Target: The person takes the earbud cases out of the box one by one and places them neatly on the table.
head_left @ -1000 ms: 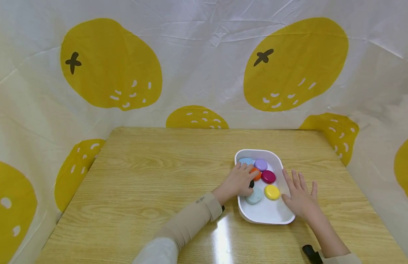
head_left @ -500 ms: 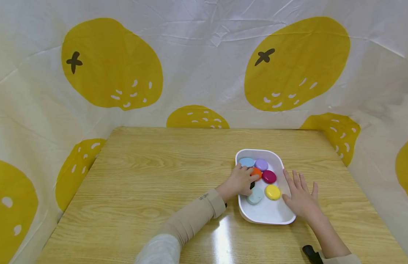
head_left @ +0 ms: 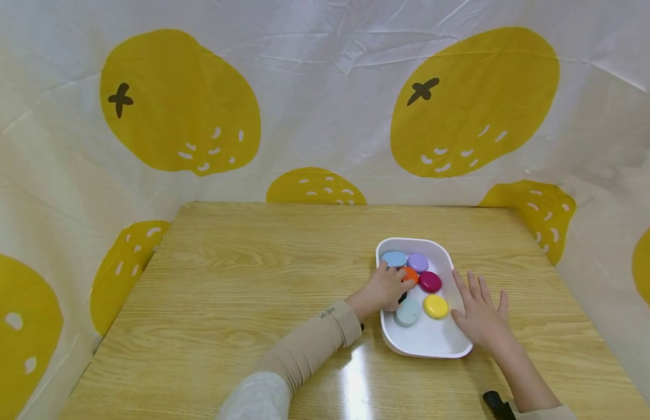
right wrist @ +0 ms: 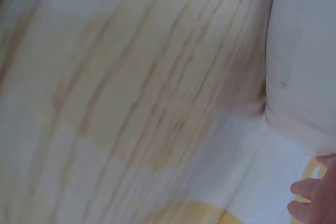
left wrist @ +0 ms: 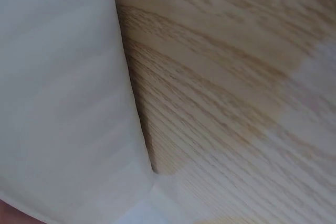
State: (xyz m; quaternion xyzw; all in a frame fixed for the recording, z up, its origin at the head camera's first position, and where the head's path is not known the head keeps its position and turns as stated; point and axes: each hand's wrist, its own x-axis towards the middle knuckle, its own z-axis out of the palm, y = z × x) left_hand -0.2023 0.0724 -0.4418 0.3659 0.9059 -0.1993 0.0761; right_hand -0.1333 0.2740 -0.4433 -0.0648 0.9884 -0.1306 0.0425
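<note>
A white tray [head_left: 427, 349] with rounded corners holds several smooth, pebble-like pieces. My left hand [head_left: 384, 288] reaches over its left wall, thumb and fingers bent around a black piece [head_left: 402, 297] that is mostly hidden. The fingertips overlap an orange piece [head_left: 411, 275]. Close by lie a pale grey-green piece [head_left: 408, 312], a light blue one [head_left: 394, 258], a lilac one [head_left: 418, 262], a magenta one [head_left: 430, 282] and a yellow one [head_left: 436, 306]. At the right rim, my right hand [head_left: 481, 318] has its fingers spread, with thumb and forefinger at the wall.
The wooden table [head_left: 241, 280] carries the tray right of its middle. White cloth [head_left: 325, 116] printed with yellow fruit rises behind and at both sides. In the left wrist view the tray's outer wall [left wrist: 63, 103] stands beside wood grain.
My left hand has shifted very slightly right and down within the tray, uncovering a little more of the light blue piece. The right hand has held its place at the rim.
</note>
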